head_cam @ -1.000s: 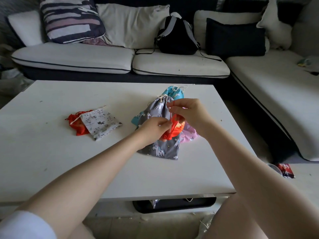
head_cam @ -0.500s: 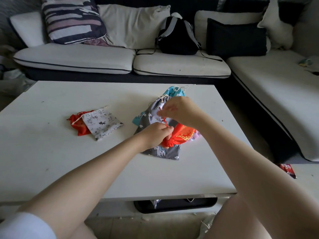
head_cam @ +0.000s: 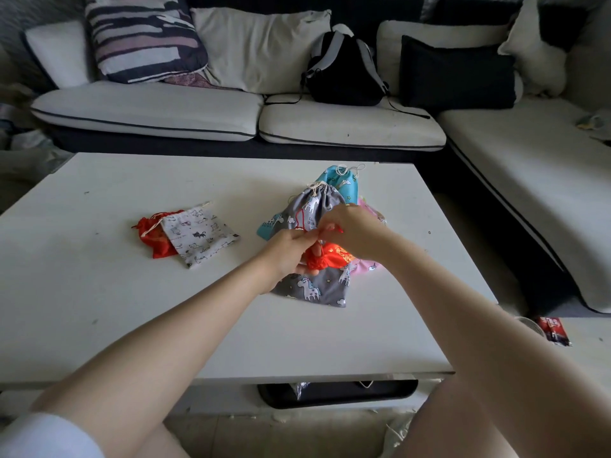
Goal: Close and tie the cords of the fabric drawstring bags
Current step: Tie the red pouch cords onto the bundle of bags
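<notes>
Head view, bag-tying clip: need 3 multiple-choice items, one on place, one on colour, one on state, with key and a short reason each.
1. Where does the cat-print bag lie?
A. On the sofa
B. On the table, left of the hands, partly over a red bag
C. On the floor

2. What colour is the bag being worked on?
A. Red
B. Green
C. Black

3. What are the hands doing?
A. Both resting flat on the table
B. One holds the backpack
C. Both pinching the red cord above the red bag

Key: 1 B, since it rests on the white table overlapping the second red bag. 2 A, the small red bag sits under the hands on the grey unicorn bag. 3 C, the left hand and right hand meet with fingers curled on the red cord.
</notes>
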